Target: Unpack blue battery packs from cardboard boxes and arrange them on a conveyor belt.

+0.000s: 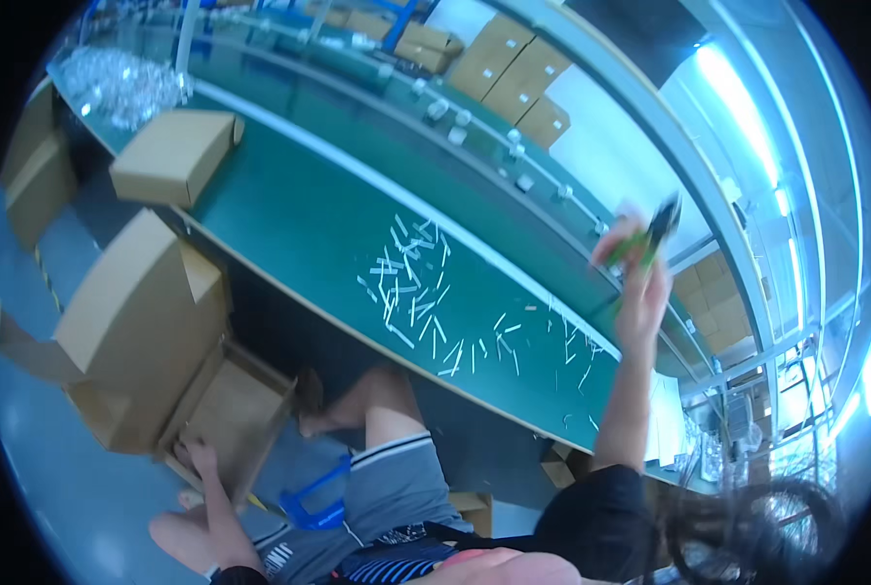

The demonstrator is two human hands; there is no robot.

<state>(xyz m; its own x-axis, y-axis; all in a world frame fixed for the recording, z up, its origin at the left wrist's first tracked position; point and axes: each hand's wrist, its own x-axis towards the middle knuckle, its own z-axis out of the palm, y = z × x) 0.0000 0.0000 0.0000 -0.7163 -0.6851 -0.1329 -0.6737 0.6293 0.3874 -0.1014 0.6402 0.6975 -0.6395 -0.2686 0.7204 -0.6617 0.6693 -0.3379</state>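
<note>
My right hand (642, 283) is raised over the far right side of the green bench. It is closed around the green handles of a pair of cutting pliers (662, 222), dark jaws pointing up; motion blurs them. My left hand (197, 453) is low on the left, at the inner near edge of an open cardboard box (245, 405). Its fingers are bent, and what they hold, if anything, cannot be made out. Many thin white strips (411, 278) lie scattered on the green bench top (294, 229), with more near my right forearm.
A closed cardboard carton (177, 156) sits at the bench's left end, near a heap of clear plastic pieces (123, 86). A larger carton (133, 292) stands below it. A blue stool (318, 502) is by my legs. Boxes (514, 73) are stacked beyond the bench.
</note>
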